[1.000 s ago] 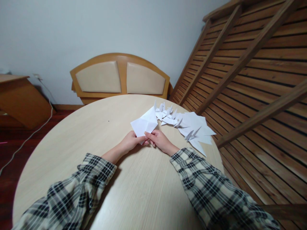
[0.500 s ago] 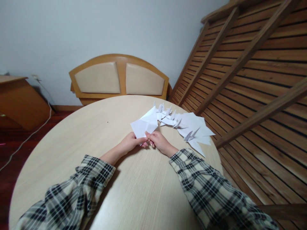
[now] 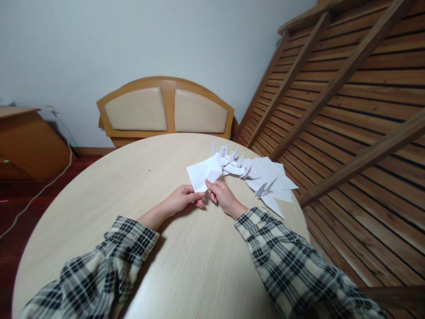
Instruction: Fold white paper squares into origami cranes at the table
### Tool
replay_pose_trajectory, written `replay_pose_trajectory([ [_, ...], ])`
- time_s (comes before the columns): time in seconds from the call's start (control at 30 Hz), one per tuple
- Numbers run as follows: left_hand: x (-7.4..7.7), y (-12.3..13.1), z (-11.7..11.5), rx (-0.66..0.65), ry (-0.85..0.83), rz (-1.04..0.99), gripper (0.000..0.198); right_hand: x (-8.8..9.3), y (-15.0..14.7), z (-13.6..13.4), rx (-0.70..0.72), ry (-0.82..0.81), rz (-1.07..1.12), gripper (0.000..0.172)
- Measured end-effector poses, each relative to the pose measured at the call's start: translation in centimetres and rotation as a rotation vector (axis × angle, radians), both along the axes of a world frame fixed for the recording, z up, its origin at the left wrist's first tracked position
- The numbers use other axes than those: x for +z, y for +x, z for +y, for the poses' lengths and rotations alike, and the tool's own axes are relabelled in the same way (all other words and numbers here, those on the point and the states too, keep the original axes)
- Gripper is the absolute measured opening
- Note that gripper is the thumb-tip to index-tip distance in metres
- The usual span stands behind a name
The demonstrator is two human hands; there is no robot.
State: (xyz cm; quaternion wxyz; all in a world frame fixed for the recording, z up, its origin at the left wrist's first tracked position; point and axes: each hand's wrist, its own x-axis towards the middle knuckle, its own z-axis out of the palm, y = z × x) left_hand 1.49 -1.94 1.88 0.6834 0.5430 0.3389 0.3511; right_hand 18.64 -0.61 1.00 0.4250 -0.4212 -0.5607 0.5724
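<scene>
A white piece of folded paper [image 3: 203, 172], roughly square with creases, is held up over the table. My left hand [image 3: 183, 197] pinches its lower left corner between thumb and fingers. On the lower right edge, my right hand [image 3: 223, 195] grips the same paper, thumb on top. The fingers under the paper are partly hidden. Just beyond and to the right stand several white folded paper cranes [image 3: 244, 170], some overlapping one another.
Flat white paper sheets [image 3: 270, 170] lie under and behind the cranes at the right edge of the round wooden table [image 3: 109, 195]. A padded headboard [image 3: 136, 110] stands behind the table. Wooden slats [image 3: 348, 133] lean close on the right.
The folded paper has shifted slightly right and its top has tipped lower. My right hand has moved a little to the right, so the hands are slightly farther apart.
</scene>
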Motion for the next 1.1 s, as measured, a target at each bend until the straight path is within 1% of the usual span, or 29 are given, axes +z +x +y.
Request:
replay_pose_trajectory([
  [0.17, 0.23, -0.01, -0.22, 0.010, 0.010, 0.008, 0.020, -0.50, 0.05, 0.34, -0.041, -0.044, 0.112, 0.054],
  [0.27, 0.32, -0.06, -0.34, 0.030, 0.013, 0.011, 0.019, -0.48, 0.11, 0.55, -0.084, -0.059, 0.228, 0.050],
  [0.37, 0.28, -0.20, -0.30, 0.019, 0.017, 0.018, 0.017, -0.29, 0.14, 0.57, -0.113, -0.054, 0.278, 0.048],
  [0.5, 0.14, -0.36, -0.13, -0.001, 0.028, 0.048, 0.018, -0.20, 0.09, 0.42, -0.116, -0.028, 0.244, 0.047],
  [0.6, 0.13, -0.16, -0.19, 0.009, 0.028, 0.042, 0.021, -0.21, 0.01, 0.28, -0.109, -0.012, 0.211, 0.049],
  [0.67, 0.21, 0.12, -0.32, 0.049, 0.032, 0.009, 0.023, -0.15, -0.06, 0.12, -0.105, 0.010, 0.162, 0.050],
  [0.8, 0.45, 0.56, -0.51, 0.169, 0.041, -0.033, 0.033, 0.08, -0.18, -0.24, -0.093, 0.045, 0.037, 0.052],
  [0.87, 0.50, 0.54, -0.49, 0.190, 0.043, -0.037, 0.035, 0.11, -0.17, -0.32, -0.092, 0.055, 0.009, 0.052],
  [1.0, 0.31, 0.29, -0.35, 0.160, 0.039, -0.034, 0.039, -0.20, -0.04, -0.11, -0.113, 0.060, 0.059, 0.049],
  [1.1, 0.18, 0.26, -0.28, 0.166, 0.021, -0.017, 0.040, -0.50, 0.00, 0.12, -0.116, 0.064, 0.112, 0.048],
])
